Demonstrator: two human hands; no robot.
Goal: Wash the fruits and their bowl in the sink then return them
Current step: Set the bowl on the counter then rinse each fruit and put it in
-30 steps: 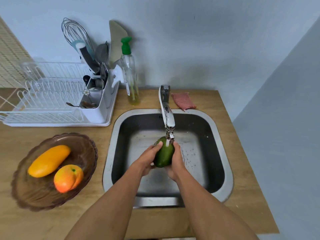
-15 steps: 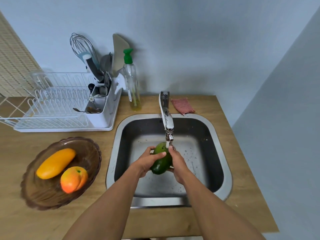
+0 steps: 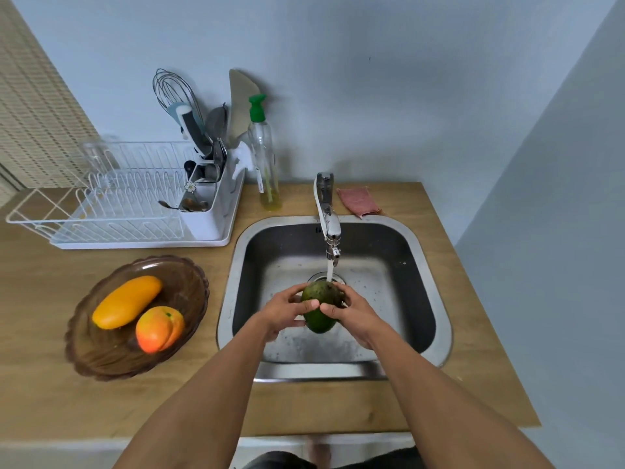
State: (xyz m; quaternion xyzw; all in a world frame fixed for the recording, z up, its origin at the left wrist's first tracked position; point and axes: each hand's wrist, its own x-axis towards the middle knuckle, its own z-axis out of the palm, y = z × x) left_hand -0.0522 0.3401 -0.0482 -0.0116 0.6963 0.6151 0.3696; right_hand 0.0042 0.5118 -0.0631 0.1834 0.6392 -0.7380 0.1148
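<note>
A dark green avocado (image 3: 319, 308) is held over the steel sink (image 3: 436, 306), right under the water running from the tap (image 3: 328, 220). My left hand (image 3: 287, 311) grips its left side with the thumb across the front. My right hand (image 3: 351, 311) grips its right side, thumb also on the front. On the counter to the left sits a brown glass bowl (image 3: 98, 353). It holds a long yellow-orange mango (image 3: 126, 301) and a round orange-red fruit (image 3: 159, 328).
A white dish rack (image 3: 111, 211) with a utensil holder stands at the back left. A soap bottle with a green pump (image 3: 265, 164) is beside it. A pink cloth (image 3: 358, 201) lies behind the sink. A wall closes in on the right.
The avocado and both hands have come lower and nearer to me under the water stream. Both thumbs now lie across the fruit's front. The camera view has shifted.
</note>
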